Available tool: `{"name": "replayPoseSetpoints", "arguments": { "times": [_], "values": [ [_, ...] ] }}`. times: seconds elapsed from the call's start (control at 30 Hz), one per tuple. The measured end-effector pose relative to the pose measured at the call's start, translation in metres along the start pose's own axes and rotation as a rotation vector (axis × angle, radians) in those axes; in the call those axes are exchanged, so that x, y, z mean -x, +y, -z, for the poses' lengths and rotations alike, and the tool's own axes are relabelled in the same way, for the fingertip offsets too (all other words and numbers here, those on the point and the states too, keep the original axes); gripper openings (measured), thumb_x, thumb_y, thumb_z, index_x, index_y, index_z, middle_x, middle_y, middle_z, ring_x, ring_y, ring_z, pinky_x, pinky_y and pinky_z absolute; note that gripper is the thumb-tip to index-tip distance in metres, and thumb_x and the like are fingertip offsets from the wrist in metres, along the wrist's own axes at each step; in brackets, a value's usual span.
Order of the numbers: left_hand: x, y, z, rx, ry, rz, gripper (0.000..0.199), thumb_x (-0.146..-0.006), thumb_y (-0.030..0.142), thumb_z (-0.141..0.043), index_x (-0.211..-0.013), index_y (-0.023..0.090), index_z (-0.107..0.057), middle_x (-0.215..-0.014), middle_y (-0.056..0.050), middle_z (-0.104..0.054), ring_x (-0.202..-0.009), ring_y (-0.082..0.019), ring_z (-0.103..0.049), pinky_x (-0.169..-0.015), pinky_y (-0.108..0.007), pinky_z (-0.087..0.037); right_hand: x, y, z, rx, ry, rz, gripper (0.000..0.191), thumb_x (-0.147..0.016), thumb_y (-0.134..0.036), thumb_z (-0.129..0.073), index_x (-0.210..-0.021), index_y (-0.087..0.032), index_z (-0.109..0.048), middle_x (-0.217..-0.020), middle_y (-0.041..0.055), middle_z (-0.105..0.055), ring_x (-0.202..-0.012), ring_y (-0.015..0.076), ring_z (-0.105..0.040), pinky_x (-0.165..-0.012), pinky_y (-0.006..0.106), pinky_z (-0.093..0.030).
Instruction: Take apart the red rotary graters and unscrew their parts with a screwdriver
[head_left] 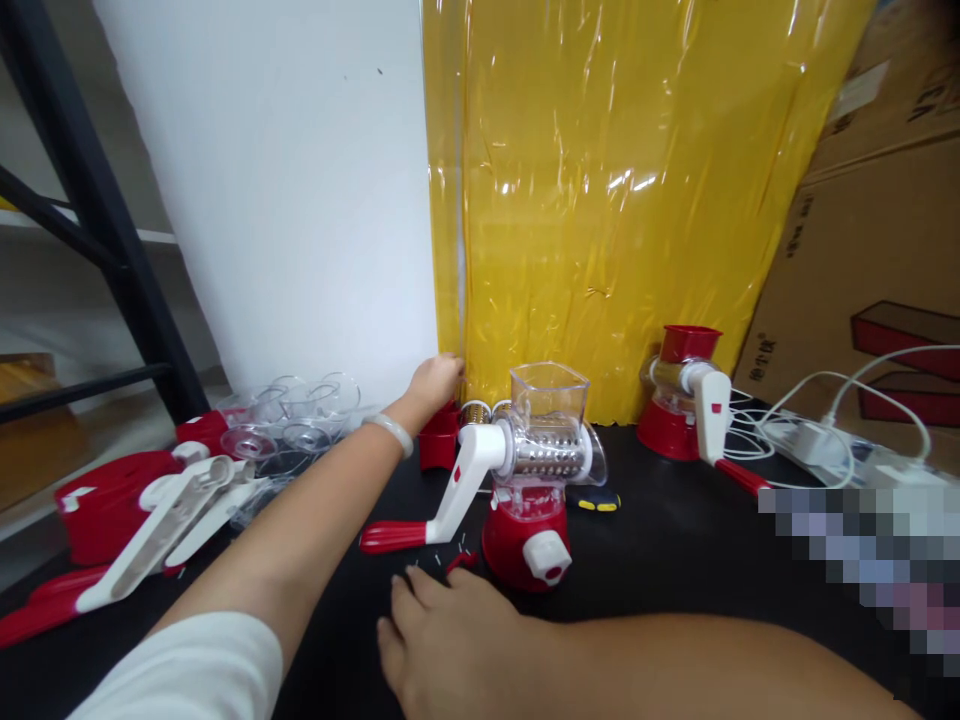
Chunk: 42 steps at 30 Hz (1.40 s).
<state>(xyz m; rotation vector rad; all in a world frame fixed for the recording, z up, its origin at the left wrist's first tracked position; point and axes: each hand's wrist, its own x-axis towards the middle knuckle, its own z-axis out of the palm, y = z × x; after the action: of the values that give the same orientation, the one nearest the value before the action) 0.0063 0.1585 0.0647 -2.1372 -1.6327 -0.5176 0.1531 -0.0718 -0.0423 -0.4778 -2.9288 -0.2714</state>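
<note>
My left hand (437,382), bracelet at the wrist, reaches far across the table behind a red plastic part (439,440). Its fingers look curled together, and whatever they hold is hidden. My right hand (457,640) rests low in front with its fingers apart and holds nothing visible. Just beyond its fingertips lie a small red piece (462,560) and several tiny screws. An assembled rotary grater (551,450) stands upright between my hands. It has a clear hopper, a perforated metal drum, a red base and a white crank (469,470) with a red handle pointing left.
Metal drums (475,413) stand behind the grater, and a black-and-yellow tool (594,499) lies beside it. On the left are crank handles (161,520), red bases (112,500) and clear parts (300,410). Another grater (675,400), white cables (840,400) and a cardboard box (862,240) occupy the right.
</note>
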Motion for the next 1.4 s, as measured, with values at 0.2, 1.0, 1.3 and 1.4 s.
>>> {"name": "replayPoseSetpoints", "arguments": {
  "times": [0.2,1.0,1.3,1.4],
  "values": [
    [0.001,0.014,-0.010,-0.039,-0.044,-0.020,0.024,-0.093,0.017,-0.044,-0.100,0.013,-0.067,-0.099,-0.017,-0.066,-0.096,-0.027,-0.067,-0.083,-0.036,-0.049,0.001,0.003,-0.008,-0.089,0.049,0.027,0.039,-0.096,-0.021,-0.043,-0.130,-0.009,-0.056,-0.133,0.0203,-0.058,-0.124,0.0258,-0.056,-0.097,0.046,-0.051],
    [0.048,-0.040,0.034,0.180,0.117,0.194,0.037,-0.087,0.042,-0.055,-0.114,0.017,-0.057,-0.105,-0.011,-0.069,-0.088,-0.023,-0.067,-0.077,-0.035,-0.051,-0.002,0.003,-0.035,-0.007,0.012,-0.133,0.038,-0.087,-0.003,-0.051,-0.123,0.000,-0.060,-0.122,0.0308,-0.060,-0.113,0.0366,-0.063,-0.082,0.052,-0.059],
    [0.071,-0.033,0.073,0.453,0.131,0.165,0.034,-0.084,0.045,-0.059,-0.102,0.018,-0.066,-0.096,-0.006,-0.073,-0.087,-0.020,-0.068,-0.081,-0.033,-0.054,0.021,0.006,0.084,0.073,0.029,0.048,0.042,-0.089,-0.025,-0.053,-0.130,-0.012,-0.056,-0.093,0.0169,-0.071,-0.078,0.0270,-0.068,-0.059,0.038,-0.054],
    [0.080,-0.005,0.112,0.598,0.130,0.037,0.037,-0.085,0.048,-0.057,-0.107,0.019,-0.065,-0.098,-0.005,-0.072,-0.089,-0.020,-0.067,-0.081,-0.034,-0.054,0.032,0.014,0.150,0.120,0.138,-0.036,0.029,-0.095,-0.029,-0.045,-0.115,-0.016,-0.062,-0.089,0.0107,-0.068,-0.072,0.0218,-0.064,-0.062,0.034,-0.051]
  ]
}}
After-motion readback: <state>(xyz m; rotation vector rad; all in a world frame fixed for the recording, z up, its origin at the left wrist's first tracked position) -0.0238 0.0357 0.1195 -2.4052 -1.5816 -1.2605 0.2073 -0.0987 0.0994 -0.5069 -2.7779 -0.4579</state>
